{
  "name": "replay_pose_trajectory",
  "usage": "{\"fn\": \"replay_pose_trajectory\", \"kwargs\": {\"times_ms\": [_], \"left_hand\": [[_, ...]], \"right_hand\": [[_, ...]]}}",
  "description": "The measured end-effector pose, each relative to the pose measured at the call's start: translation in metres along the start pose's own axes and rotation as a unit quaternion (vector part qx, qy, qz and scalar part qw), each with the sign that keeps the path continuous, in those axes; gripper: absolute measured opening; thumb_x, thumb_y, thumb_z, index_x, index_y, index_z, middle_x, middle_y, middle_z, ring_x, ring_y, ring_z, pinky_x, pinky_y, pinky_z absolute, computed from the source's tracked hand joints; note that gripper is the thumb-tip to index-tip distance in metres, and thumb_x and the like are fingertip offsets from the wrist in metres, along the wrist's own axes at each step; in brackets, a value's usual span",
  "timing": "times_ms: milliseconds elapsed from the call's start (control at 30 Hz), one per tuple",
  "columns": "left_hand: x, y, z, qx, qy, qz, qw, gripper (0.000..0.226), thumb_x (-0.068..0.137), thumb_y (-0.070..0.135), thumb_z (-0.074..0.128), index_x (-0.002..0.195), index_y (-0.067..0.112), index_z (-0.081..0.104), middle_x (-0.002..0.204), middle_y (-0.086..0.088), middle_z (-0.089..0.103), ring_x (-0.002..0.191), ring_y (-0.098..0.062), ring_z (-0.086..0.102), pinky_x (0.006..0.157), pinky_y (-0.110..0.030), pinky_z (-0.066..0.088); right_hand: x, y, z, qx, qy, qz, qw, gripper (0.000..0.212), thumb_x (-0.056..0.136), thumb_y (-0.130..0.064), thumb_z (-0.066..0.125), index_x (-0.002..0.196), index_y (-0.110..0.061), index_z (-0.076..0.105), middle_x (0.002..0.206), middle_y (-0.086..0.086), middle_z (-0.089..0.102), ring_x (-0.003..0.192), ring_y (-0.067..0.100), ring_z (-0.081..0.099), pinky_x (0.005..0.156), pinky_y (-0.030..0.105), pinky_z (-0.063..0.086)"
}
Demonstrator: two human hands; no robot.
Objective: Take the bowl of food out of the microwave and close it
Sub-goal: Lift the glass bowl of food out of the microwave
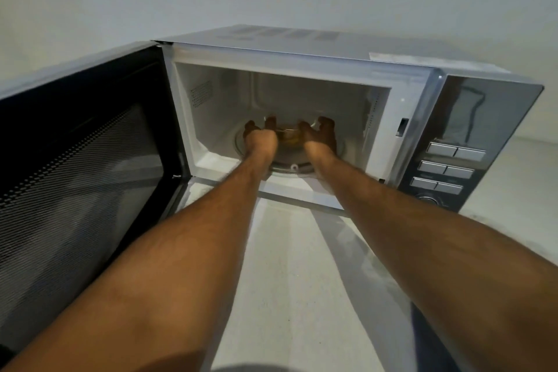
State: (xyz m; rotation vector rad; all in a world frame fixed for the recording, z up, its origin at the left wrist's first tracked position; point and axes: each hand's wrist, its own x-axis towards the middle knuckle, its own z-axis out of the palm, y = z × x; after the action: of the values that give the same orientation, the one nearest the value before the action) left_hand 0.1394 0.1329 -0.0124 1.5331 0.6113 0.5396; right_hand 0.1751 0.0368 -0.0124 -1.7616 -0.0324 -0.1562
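Note:
A silver microwave (302,48) stands on a white counter with its door (78,142) swung wide open to the left. Inside, a clear glass bowl (288,136) with yellowish food sits on the glass turntable (290,164). Both my arms reach into the cavity. My left hand (261,136) wraps the bowl's left side and my right hand (320,133) wraps its right side, fingers curled over the rim. My hands hide most of the bowl.
The control panel (453,157) with silver buttons and a dial fills the microwave's right front. The white counter (287,266) runs from the microwave toward me. A plain wall rises behind. The open door blocks the left side.

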Motion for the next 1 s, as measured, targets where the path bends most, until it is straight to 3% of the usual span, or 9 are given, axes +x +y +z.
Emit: {"fn": "replay_pose_trajectory", "kwargs": {"times_ms": [267, 467, 567, 633, 700, 767, 833, 933, 1000], "left_hand": [[0.013, 0.001, 0.012, 0.033, -0.061, -0.004, 0.998, 0.056, 0.096, 0.047, 0.043, 0.139, 0.012, 0.044, 0.134, -0.017, 0.057, 0.104, -0.028, 0.055, 0.082, -0.035, 0.037], [0.001, 0.000, 0.013, -0.024, -0.056, -0.019, 0.998, 0.053, 0.098, 0.045, 0.038, 0.143, 0.017, 0.042, 0.140, -0.014, 0.054, 0.122, -0.033, 0.054, 0.105, -0.044, 0.043], [-0.009, 0.004, 0.012, -0.058, -0.047, -0.013, 0.997, 0.051, 0.099, 0.042, 0.038, 0.145, 0.019, 0.042, 0.140, -0.011, 0.055, 0.124, -0.032, 0.053, 0.108, -0.043, 0.041], [-0.017, 0.006, 0.013, -0.079, -0.041, -0.002, 0.996, 0.041, 0.100, 0.038, 0.037, 0.132, 0.019, 0.054, 0.118, -0.009, 0.065, 0.109, -0.029, 0.061, 0.099, -0.041, 0.048], [-0.029, 0.009, 0.013, -0.100, -0.044, 0.007, 0.994, 0.025, 0.100, 0.030, 0.038, 0.101, 0.023, 0.062, 0.092, -0.005, 0.067, 0.093, -0.027, 0.064, 0.087, -0.039, 0.054], [-0.040, 0.012, 0.012, -0.120, -0.047, 0.012, 0.992, 0.021, 0.099, 0.026, 0.038, 0.093, 0.027, 0.057, 0.094, -0.007, 0.067, 0.094, -0.029, 0.066, 0.089, -0.045, 0.056], [-0.051, 0.014, 0.007, -0.135, -0.051, 0.015, 0.989, 0.021, 0.100, 0.029, 0.037, 0.104, 0.024, 0.057, 0.104, -0.009, 0.067, 0.098, -0.029, 0.066, 0.090, -0.048, 0.056], [-0.064, 0.007, -0.002, -0.150, -0.054, -0.002, 0.987, 0.035, 0.101, 0.033, 0.037, 0.130, 0.018, 0.051, 0.119, -0.012, 0.063, 0.103, -0.030, 0.066, 0.091, -0.050, 0.056], [-0.076, -0.001, -0.010, -0.143, -0.043, -0.001, 0.989, 0.039, 0.100, 0.034, 0.038, 0.137, 0.022, 0.048, 0.124, -0.012, 0.062, 0.106, -0.030, 0.064, 0.092, -0.050, 0.055]], "right_hand": [[0.014, -0.003, 0.007, 0.037, -0.044, 0.064, 0.996, 0.063, 0.095, -0.045, 0.050, 0.148, -0.015, 0.034, 0.145, 0.014, 0.049, 0.127, 0.034, 0.050, 0.106, 0.039, 0.040], [0.001, 0.000, 0.010, 0.064, -0.046, 0.055, 0.995, 0.065, 0.096, -0.049, 0.046, 0.150, -0.017, 0.030, 0.145, 0.014, 0.048, 0.128, 0.035, 0.049, 0.108, 0.048, 0.040], [-0.005, 0.000, 0.003, 0.084, -0.045, 0.046, 0.994, 0.062, 0.098, -0.045, 0.044, 0.152, -0.019, 0.025, 0.150, 0.012, 0.043, 0.131, 0.032, 0.046, 0.107, 0.040, 0.040], [-0.010, -0.003, -0.001, 0.102, -0.042, 0.029, 0.993, 0.059, 0.100, -0.039, 0.044, 0.152, -0.018, 0.025, 0.150, 0.010, 0.042, 0.132, 0.029, 0.045, 0.098, 0.031, 0.038], [-0.018, -0.006, -0.006, 0.106, -0.031, 0.008, 0.994, 0.054, 0.101, -0.032, 0.045, 0.150, -0.017, 0.029, 0.147, 0.010, 0.045, 0.129, 0.027, 0.048, 0.093, 0.028, 0.037], [-0.027, -0.009, -0.013, 0.111, -0.024, 0.000, 0.994, 0.050, 0.100, -0.028, 0.048, 0.146, -0.016, 0.035, 0.141, 0.011, 0.052, 0.124, 0.027, 0.053, 0.095, 0.030, 0.043], [-0.038, -0.012, -0.021, 0.122, -0.030, -0.004, 0.992, 0.044, 0.099, -0.024, 0.048, 0.141, -0.015, 0.041, 0.129, 0.014, 0.060, 0.113, 0.027, 0.060, 0.090, 0.033, 0.052], [-0.056, -0.014, -0.030, 0.159, -0.037, 0.000, 0.987, 0.031, 0.099, -0.026, 0.045, 0.127, -0.014, 0.050, 0.109, 0.016, 0.067, 0.084, 0.018, 0.068, 0.059, 0.022, 0.054], [-0.069, -0.017, -0.035, 0.167, -0.030, 0.022, 0.985, 0.029, 0.098, -0.034, 0.047, 0.116, -0.014, 0.056, 0.105, 0.015, 0.066, 0.080, 0.016, 0.067, 0.059, 0.023, 0.055]]}}
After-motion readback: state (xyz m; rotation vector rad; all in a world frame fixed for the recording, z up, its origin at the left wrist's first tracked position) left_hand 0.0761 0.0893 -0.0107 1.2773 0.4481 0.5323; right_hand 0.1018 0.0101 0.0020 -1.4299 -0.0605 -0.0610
